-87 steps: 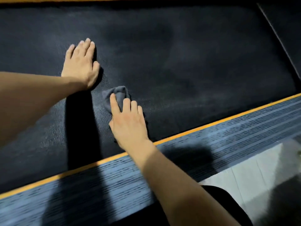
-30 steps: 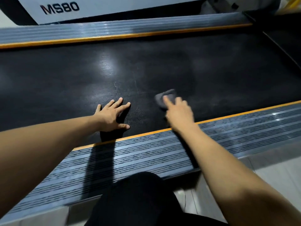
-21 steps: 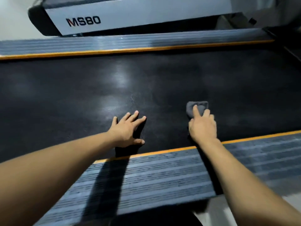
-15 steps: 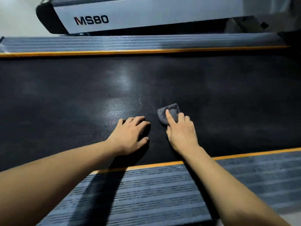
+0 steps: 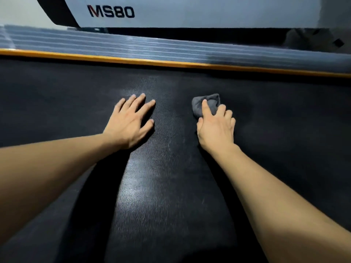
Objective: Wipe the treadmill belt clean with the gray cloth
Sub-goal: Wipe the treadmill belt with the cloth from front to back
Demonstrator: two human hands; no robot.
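With the gray cloth (image 5: 206, 105) bunched on the black treadmill belt (image 5: 171, 186) under my right hand (image 5: 215, 128), fingers curled gripping it, my left hand (image 5: 131, 122) lies flat, open beside it, orange strip (image 5: 171, 63) beyond

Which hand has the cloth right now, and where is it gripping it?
The right hand presses the bunched gray cloth onto the belt, fingers over its near side. The left hand lies flat, holding nothing.
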